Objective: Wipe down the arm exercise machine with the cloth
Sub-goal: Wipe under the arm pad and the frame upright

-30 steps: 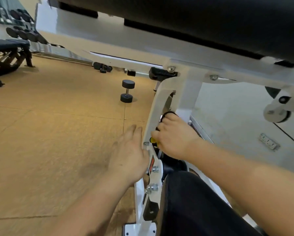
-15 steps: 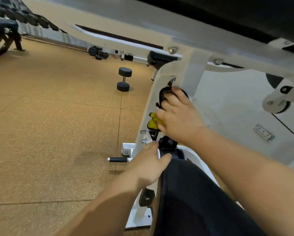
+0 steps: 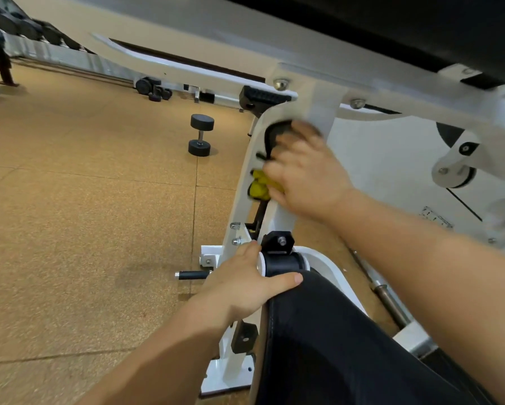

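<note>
The arm exercise machine has a white frame [image 3: 242, 185] with a slanted upright post, a black arm pad [image 3: 391, 27] overhead and a black seat pad [image 3: 347, 346] at the bottom. My right hand [image 3: 307, 173] presses flat on the upper post, over a dark cloth [image 3: 277, 133] that shows only past my blurred fingertips. Just left of that hand, a yellow knob [image 3: 258, 185] sticks out of the post. My left hand [image 3: 242, 285] grips the front end of the seat pad, thumb lying across its top.
A black dumbbell [image 3: 201, 135] stands on the cork-coloured floor [image 3: 84, 214] left of the post. A short black peg [image 3: 191, 275] juts from the machine base. More dumbbells line a rack at the far left [image 3: 26, 24]. A steel bar [image 3: 388, 299] lies on the right.
My right hand has slid up the post, from below the yellow knob to above it. My left hand left the post and took hold of the seat pad's front end.
</note>
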